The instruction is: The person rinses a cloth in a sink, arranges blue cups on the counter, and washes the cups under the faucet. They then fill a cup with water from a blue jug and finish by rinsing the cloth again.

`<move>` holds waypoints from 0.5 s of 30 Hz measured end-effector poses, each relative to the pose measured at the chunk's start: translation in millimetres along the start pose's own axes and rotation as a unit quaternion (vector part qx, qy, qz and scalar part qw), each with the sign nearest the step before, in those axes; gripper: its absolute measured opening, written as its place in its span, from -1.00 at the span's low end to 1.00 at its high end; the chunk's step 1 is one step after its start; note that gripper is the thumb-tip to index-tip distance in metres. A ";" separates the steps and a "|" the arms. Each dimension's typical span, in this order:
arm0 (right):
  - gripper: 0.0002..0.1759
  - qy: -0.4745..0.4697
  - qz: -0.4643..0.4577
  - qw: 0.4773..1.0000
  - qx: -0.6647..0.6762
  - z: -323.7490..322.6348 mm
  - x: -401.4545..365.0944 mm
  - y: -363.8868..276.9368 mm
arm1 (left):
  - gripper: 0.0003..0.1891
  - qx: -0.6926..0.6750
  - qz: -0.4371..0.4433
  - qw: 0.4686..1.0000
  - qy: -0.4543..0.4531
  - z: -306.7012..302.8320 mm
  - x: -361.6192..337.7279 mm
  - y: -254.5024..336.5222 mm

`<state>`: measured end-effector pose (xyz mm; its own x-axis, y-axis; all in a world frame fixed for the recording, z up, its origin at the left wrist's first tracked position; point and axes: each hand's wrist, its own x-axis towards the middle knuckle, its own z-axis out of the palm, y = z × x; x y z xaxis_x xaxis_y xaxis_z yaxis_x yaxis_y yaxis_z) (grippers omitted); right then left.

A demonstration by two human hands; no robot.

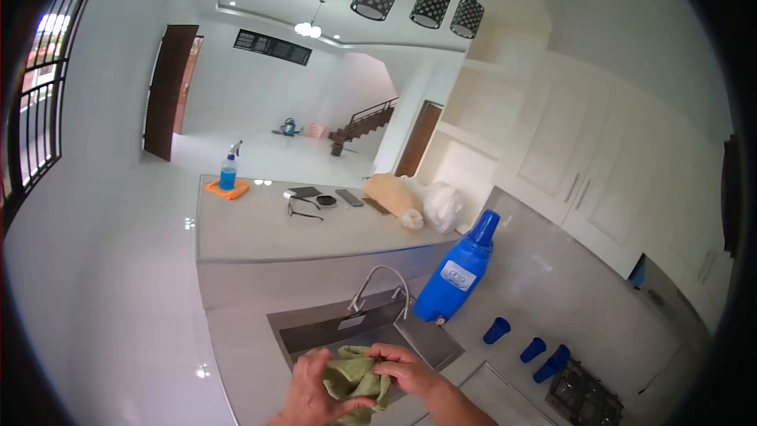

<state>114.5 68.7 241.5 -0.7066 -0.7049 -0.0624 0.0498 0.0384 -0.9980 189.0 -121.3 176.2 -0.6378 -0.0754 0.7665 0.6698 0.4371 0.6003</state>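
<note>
A crumpled green cloth (356, 379) is held between my two hands, in front of the sink's near edge. My left hand (315, 394) grips its left and lower side, with the thumb across the bottom. On the upper right, my right hand (402, 367) pinches the fabric. Just beyond the cloth lies the steel sink (315, 337), with a curved faucet (378, 272) at its far side. To the right of the faucet stands a large blue water jug (453, 280) with a white label and a small spigot near its base.
Several blue cups (497, 330) stand right of the sink, near a gas stove (585, 398). The raised counter (260, 241) holds a spray bottle (228, 172) on an orange cloth (226, 189), eyeglasses (303, 209) and plastic bags (444, 207). Cabinets (560, 150) hang at right.
</note>
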 end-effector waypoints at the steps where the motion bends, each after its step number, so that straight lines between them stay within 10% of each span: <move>1: -0.71 0.027 -0.015 0.998 0.047 5.6 -2.0 -1.2 | 0.01 -0.119 -0.040 0.992 0.020 17.4 -10.4 -7.8; 2: -0.71 0.055 -0.028 0.993 0.096 10.3 -6.1 1.0 | 0.03 -0.237 -0.084 0.967 0.036 25.3 -15.4 -7.7; 6: -0.61 0.222 -0.145 0.955 0.132 -26.5 -29.8 14.2 | -0.20 -0.115 -0.324 0.840 -0.421 39.2 -19.7 -34.8; 13: -0.36 0.344 0.118 0.849 0.383 -66.5 -74.6 117.2 | -0.26 -0.057 0.040 0.890 -0.450 58.3 49.5 -48.2; 14: -0.32 0.331 0.192 0.805 0.454 -28.4 -76.8 113.3 | -0.30 -0.044 0.117 0.875 -0.467 75.2 50.1 -54.5; 15: -0.34 0.103 0.068 0.858 0.498 2.0 -86.1 124.3 | -0.35 -0.036 0.194 0.854 -0.481 98.3 40.9 -68.4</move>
<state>182.9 132.7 122.9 -0.7509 -0.5976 -0.2811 0.6484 -0.5863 -0.4856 79.7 -66.2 144.1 -0.3562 0.8492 0.3900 0.9018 0.2030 0.3816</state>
